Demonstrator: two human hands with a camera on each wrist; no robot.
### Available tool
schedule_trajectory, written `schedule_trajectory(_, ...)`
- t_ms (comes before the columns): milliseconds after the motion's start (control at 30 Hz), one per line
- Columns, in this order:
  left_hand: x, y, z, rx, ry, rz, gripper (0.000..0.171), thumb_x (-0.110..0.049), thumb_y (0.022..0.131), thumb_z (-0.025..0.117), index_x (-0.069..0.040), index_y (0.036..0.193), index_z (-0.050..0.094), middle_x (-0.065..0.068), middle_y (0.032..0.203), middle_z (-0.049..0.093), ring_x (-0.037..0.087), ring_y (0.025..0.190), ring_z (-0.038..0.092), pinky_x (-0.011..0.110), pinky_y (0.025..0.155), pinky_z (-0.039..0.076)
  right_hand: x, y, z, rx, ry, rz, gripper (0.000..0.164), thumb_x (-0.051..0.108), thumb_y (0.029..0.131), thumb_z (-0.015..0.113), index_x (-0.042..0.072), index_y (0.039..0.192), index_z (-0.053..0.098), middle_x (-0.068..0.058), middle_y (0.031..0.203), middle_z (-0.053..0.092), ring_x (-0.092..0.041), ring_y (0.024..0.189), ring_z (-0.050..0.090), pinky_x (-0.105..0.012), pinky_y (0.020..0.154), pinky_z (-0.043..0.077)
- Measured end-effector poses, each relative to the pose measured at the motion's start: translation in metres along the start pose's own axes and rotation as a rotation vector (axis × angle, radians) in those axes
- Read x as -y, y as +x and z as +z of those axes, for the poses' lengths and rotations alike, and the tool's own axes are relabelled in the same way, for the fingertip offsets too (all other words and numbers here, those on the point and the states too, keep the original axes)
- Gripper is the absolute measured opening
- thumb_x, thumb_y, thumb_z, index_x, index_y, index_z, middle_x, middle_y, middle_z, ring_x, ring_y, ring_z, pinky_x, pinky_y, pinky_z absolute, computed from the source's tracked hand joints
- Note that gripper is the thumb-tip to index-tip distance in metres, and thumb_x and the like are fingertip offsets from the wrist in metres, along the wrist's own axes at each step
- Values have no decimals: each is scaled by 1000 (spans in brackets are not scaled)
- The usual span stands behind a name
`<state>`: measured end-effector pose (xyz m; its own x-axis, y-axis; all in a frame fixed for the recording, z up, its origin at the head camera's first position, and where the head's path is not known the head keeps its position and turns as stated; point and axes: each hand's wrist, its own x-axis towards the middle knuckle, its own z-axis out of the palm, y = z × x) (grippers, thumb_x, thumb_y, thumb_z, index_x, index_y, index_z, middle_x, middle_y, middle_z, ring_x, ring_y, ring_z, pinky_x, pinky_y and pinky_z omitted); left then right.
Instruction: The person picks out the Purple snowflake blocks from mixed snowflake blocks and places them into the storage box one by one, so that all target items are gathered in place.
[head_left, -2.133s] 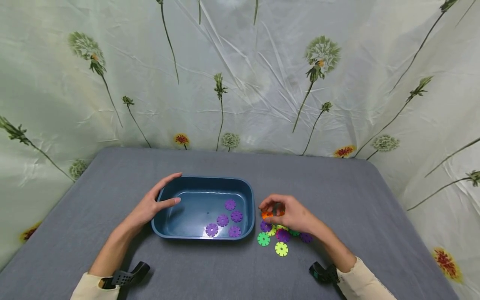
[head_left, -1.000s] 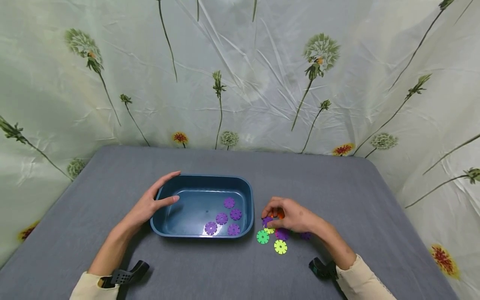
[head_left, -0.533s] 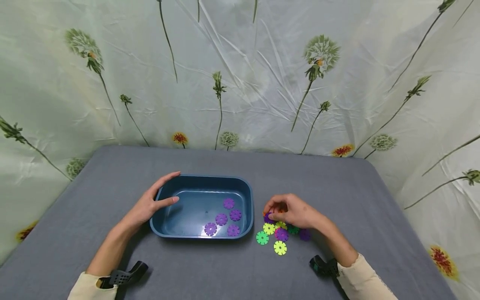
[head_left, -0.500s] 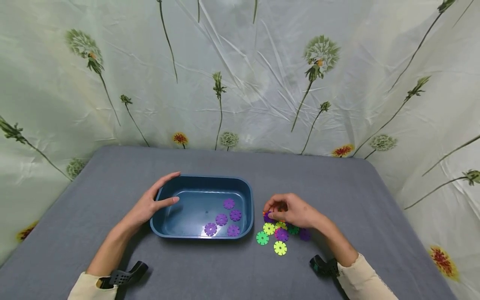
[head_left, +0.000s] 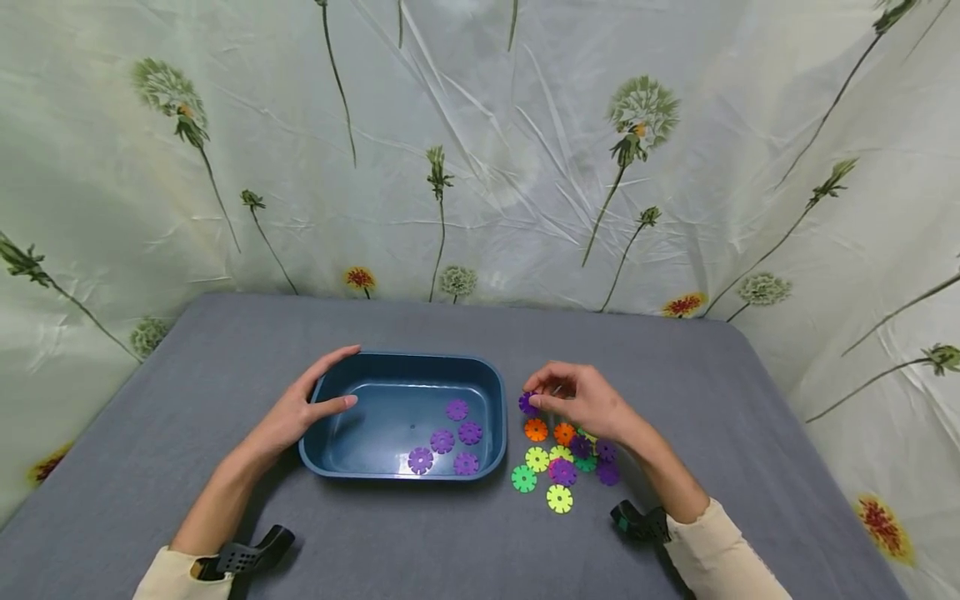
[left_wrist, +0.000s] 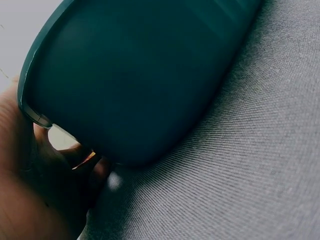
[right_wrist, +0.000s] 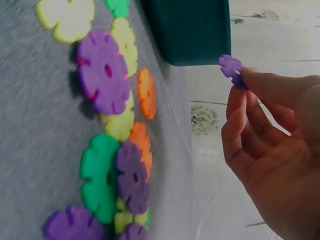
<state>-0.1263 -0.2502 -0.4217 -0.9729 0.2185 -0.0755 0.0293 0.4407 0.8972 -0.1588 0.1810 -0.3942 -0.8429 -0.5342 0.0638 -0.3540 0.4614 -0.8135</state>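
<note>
My right hand (head_left: 581, 398) pinches a purple snowflake disc (right_wrist: 230, 68) between thumb and fingers, raised above the cloth just right of the blue tray (head_left: 360, 473). My left hand (head_left: 303, 408) grips the tray's left end, thumb over the rim and fingers along the outside; the left wrist view shows the tray's outer wall (left_wrist: 125, 75) close up. Inside the tray, toward its right side, lie several purple discs (head_left: 442, 441). Below my right hand is a loose pile of notched discs: orange (head_left: 536, 430), yellow (head_left: 559, 499), green (head_left: 524, 478) and purple (head_left: 562, 472), some overlapping.
Grey cloth (head_left: 420, 542) covers the table. Behind it hangs a pale curtain (head_left: 510, 167) printed with dandelions. A black wrist camera (head_left: 258, 550) is strapped on the left wrist, another (head_left: 640, 522) on the right.
My right hand has lifted away from the pile with the purple disc, uncovering two orange discs and several purple ones. Earlier it was down among the discs. My left hand has stayed on the tray.
</note>
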Motion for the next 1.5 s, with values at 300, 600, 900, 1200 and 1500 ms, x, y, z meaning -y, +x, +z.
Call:
schedule_trajectory(300,1,-1,1,8,-4,3,73,-23,101,65,-25,165,29,17,173,20,50,152,26,83,113,18,12,9,9,-102,83,32,16,11,98,72,9,114,74,-11,106,74,-23,89,69,-24,79,59)
schedule_trajectory(600,0,-2,2,0,1,-4,73,-24,101,65,-26,165,29,17,173,20,50,152,26,83,113,19,23,21,17,-139,134,-21,17,7,97,72,4,114,73,-16,106,74,-41,92,71,-25,78,60)
schedule_trajectory(900,-1,0,2,-10,16,-3,74,-23,100,67,-24,165,30,18,173,19,50,153,25,82,114,18,26,28,28,-116,209,-14,16,2,97,70,2,114,71,-20,107,74,-26,90,75,-53,83,61)
schedule_trajectory(1200,0,-2,3,-8,18,7,73,-22,101,66,-22,164,30,19,173,20,50,152,26,82,113,21,31,33,38,-103,261,-17,17,1,97,70,0,113,71,-22,109,74,-19,89,75,-36,82,64)
schedule_trajectory(1500,-1,-1,1,-1,7,-7,73,-25,101,65,-26,165,29,17,173,19,50,152,27,82,112,22,39,43,46,-78,280,-21,17,3,98,70,2,115,71,-21,111,74,-23,91,76,-51,85,62)
